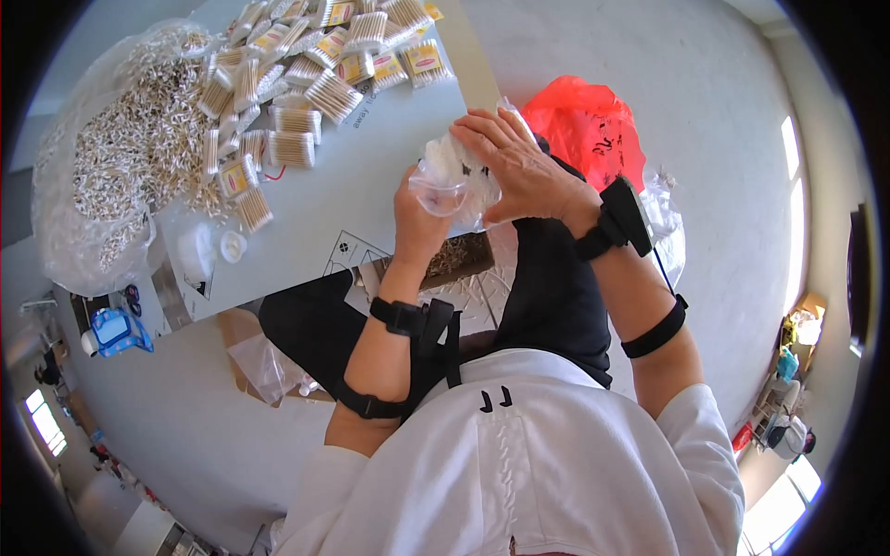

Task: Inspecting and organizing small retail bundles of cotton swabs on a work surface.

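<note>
Near the table's right edge, my left hand (422,218) is closed round the lower left side of a clear plastic bag (452,171) with something white in it. What the white contents are, I cannot make out. Across the bag's right side lies my right hand (528,171), gripping it with the thumb low and the fingers over the top. The left fingers are partly hidden by the bag. To the left on the table is a pile of small packs of cotton swabs (334,95), and beside it a large clear bag (56,176) holds a heap of loose cotton swabs (139,130).
A small white round tub (234,246) stands at the table's (306,218) near side. Beyond my right hand is a red plastic bag (589,130). Under the table edge sits a box (464,259) with loose swabs. A blue pouch (116,331) lies at the far left.
</note>
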`<state>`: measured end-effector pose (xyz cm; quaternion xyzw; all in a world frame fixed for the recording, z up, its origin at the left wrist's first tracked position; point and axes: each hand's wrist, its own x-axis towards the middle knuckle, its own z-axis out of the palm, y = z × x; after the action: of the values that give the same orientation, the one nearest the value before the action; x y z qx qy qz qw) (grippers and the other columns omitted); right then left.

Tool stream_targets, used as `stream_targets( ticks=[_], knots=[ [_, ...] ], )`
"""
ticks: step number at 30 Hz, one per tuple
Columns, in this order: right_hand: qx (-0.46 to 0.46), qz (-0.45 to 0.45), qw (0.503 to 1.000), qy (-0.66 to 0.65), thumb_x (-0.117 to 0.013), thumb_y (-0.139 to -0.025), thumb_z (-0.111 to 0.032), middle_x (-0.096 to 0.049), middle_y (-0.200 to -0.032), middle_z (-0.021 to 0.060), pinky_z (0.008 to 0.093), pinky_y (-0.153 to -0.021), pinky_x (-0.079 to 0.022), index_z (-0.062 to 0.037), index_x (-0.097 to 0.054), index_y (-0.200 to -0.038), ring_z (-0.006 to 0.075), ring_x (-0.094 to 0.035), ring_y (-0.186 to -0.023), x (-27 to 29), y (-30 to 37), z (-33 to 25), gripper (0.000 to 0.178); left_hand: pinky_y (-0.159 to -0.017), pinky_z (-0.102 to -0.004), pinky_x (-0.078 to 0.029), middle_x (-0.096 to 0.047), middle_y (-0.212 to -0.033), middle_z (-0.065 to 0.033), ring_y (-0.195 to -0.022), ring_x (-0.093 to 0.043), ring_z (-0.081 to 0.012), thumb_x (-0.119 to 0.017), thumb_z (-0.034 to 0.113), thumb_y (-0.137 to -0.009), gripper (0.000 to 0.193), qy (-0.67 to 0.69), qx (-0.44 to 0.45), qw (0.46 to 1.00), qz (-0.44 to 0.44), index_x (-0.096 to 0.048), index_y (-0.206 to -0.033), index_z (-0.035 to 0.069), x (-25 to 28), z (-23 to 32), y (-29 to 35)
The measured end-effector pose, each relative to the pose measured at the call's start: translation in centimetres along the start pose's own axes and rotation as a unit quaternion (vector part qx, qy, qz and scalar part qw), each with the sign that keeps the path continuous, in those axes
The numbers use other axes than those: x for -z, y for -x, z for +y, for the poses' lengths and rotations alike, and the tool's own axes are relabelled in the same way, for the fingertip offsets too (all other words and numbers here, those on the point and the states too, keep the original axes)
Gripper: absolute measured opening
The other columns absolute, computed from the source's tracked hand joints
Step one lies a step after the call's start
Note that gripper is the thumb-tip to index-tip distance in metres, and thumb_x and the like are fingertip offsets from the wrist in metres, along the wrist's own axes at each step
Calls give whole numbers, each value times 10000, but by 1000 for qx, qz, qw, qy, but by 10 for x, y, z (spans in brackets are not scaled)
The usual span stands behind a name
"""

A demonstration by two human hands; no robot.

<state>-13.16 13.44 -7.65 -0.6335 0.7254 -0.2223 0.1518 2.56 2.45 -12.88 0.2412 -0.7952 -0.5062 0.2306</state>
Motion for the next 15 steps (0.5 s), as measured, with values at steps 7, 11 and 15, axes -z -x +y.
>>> stream_targets(
  ticks=[7,11,15],
  knots=[
    [-5,11,999,37,-838,-469,-270,-478,-1299,145,496,-1162,-166,-10,-404,-1373,291,-397,-1290,-6,-6,-4,1036,-612,-332,-496,-675,-708,-99,-629,-633,-213,-817,104,-691,228,26,49,993,100,-669,-811,-22,-20,8,6],
    [-13,34,998,53,-841,-481,-302,-496,-1289,137,498,-1163,-162,-17,-448,-1347,296,-407,-1283,-10,1,0,993,-587,-333,-478,-642,-675,-126,-597,-604,-201,-794,130,-717,225,11,45,997,59,-648,-758,-37,-14,12,-1],
    [1,21,997,-71,-810,-599,-342,-486,-1324,134,498,-1148,-181,-72,-483,-1347,311,-388,-1302,5,-1,20,860,-569,-328,-469,-631,-654,-109,-561,-559,-185,-796,128,-715,217,10,68,997,-34,-651,-749,-30,0,11,-13]
  ],
)
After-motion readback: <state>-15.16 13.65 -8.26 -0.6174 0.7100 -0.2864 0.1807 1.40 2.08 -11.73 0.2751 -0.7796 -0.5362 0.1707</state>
